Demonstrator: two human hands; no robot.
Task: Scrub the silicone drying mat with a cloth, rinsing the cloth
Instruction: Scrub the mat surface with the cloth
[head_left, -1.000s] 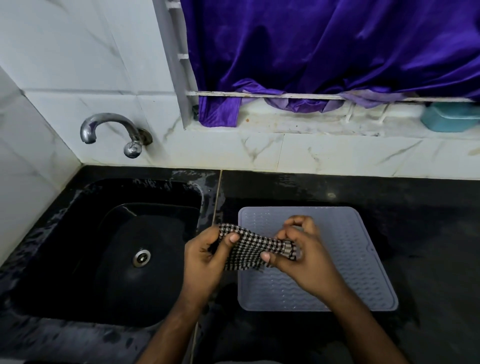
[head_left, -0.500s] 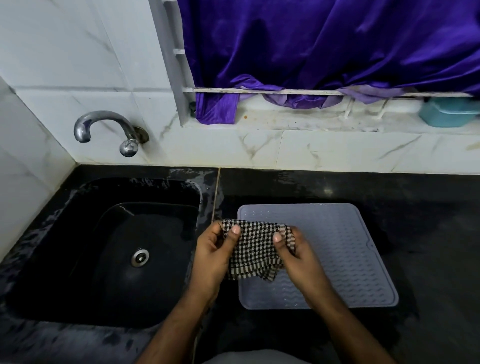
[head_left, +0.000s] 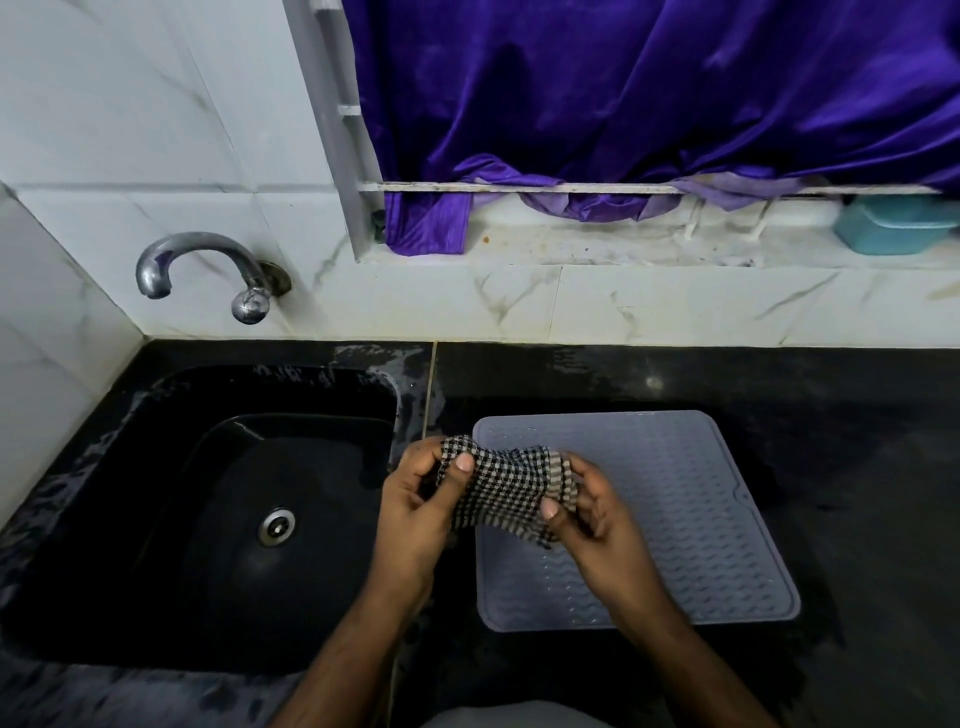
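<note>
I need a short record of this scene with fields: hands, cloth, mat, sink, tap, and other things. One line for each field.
left hand: grips the cloth's left end
right hand: pinches the cloth's right end
cloth: checked black and white, bunched, held between both hands over the mat's left edge
mat: grey, flat on the black counter, right of the sink
sink: black, with a metal drain
tap: on the wall, no water seen running
other: purple curtain; teal container on the ledge
</note>
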